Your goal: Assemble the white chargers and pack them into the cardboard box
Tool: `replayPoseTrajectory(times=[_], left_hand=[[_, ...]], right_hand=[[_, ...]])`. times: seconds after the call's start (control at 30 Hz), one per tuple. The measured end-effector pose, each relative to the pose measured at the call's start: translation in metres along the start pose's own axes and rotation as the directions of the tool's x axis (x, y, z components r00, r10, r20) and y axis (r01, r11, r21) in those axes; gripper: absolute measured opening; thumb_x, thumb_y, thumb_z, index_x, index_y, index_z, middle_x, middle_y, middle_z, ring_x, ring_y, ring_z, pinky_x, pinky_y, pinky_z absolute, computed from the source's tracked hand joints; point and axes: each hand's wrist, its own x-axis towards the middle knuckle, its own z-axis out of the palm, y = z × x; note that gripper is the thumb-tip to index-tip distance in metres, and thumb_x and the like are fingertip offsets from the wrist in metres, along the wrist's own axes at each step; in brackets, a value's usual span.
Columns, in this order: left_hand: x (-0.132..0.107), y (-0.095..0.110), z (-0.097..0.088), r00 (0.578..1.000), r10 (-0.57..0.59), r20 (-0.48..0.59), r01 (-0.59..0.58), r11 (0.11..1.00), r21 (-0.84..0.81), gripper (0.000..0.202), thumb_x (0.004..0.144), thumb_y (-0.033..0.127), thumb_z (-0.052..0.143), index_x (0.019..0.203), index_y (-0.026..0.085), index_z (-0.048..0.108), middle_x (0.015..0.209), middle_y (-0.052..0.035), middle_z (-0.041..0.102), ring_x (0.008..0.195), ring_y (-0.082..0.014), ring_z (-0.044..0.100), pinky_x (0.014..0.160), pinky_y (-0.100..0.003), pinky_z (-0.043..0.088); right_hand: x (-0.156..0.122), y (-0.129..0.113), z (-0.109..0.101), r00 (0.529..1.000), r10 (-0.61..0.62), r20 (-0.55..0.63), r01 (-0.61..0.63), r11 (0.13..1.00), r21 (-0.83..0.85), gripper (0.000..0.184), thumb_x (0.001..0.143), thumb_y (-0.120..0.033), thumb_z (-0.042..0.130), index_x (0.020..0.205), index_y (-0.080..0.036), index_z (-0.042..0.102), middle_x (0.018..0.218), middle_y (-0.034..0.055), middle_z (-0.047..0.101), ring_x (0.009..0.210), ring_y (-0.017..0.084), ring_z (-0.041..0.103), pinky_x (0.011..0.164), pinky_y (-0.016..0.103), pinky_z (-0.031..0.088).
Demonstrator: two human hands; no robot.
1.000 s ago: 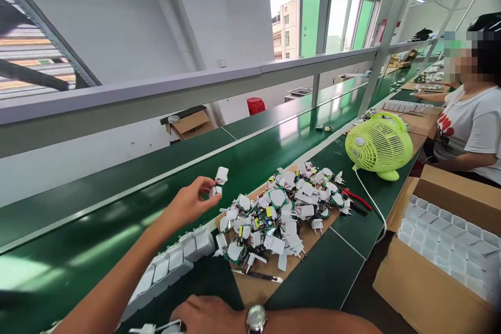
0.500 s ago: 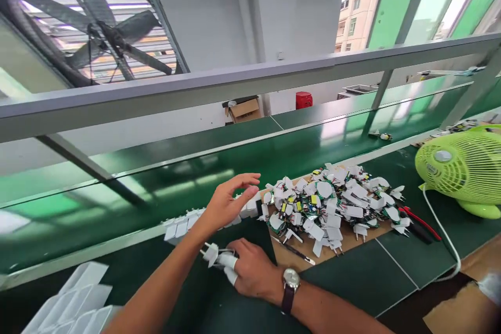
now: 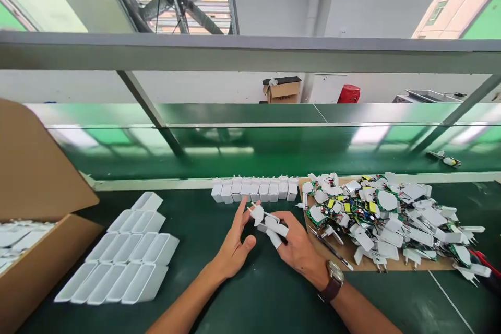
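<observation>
My right hand (image 3: pixel 295 245), with white finger cots and a wristwatch, is closed on a white plug piece (image 3: pixel 258 213) with metal prongs. My left hand (image 3: pixel 236 243) is open beside it, its fingertips touching the plug piece. Just beyond both hands stands a row of white charger housings (image 3: pixel 254 189) along the belt's edge. To the right, a pile of green circuit boards and white plug parts (image 3: pixel 383 214) lies on a brown cardboard sheet (image 3: pixel 368 263).
Empty white housing shells (image 3: pixel 125 258) lie in rows at the left, next to an open cardboard box (image 3: pixel 27 261). A green conveyor belt (image 3: pixel 254 151) runs behind, under a grey rail. A thin dark tool (image 3: pixel 329 245) lies by the pile.
My view has swung left and down. My left hand put a charger housing by the row, then came back beside my right hand, which holds the plug piece.
</observation>
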Motion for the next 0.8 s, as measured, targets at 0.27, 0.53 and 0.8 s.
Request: replayPoseTrajectory(times=[0.27, 0.53, 0.8], left_hand=[[-0.003, 0.001, -0.002, 0.999, -0.022, 0.040, 0.022, 1.000, 0.018, 0.103, 0.094, 0.068, 0.057, 0.166, 0.031, -0.007, 0.165, -0.0204, 0.036, 0.150, -0.0370, 0.040, 0.123, -0.059, 0.029], [-0.004, 0.003, 0.012, 0.950, 0.300, -0.083, -0.229, 0.855, 0.465, 0.089, 0.091, 0.031, 0.076, 0.161, 0.034, 0.022, 0.144, -0.0145, 0.058, 0.127, -0.0310, 0.062, 0.104, -0.051, 0.054], [-0.005, 0.008, 0.016, 0.893, 0.435, -0.116, -0.317, 0.790, 0.524, 0.085, 0.090, 0.033, 0.078, 0.159, 0.030, 0.028, 0.134, -0.0133, 0.068, 0.120, -0.0281, 0.065, 0.098, -0.045, 0.057]], right_hand=[[0.003, 0.007, 0.006, 0.989, 0.051, 0.141, -0.056, 0.998, 0.030, 0.042, 0.095, -0.009, 0.054, 0.131, -0.028, 0.064, 0.112, 0.0100, 0.067, 0.102, 0.025, 0.065, 0.085, 0.041, 0.060], [0.002, 0.005, 0.016, 0.732, 0.596, 0.330, -0.639, 0.433, 0.635, 0.042, 0.094, -0.056, 0.064, 0.121, -0.025, 0.068, 0.109, 0.0088, 0.074, 0.095, 0.027, 0.073, 0.083, 0.045, 0.063], [0.006, -0.008, 0.016, 0.655, 0.582, 0.482, -0.670, 0.153, 0.726, 0.056, 0.083, -0.067, 0.072, 0.116, -0.022, 0.071, 0.100, 0.0093, 0.077, 0.084, 0.030, 0.076, 0.080, 0.050, 0.062]])
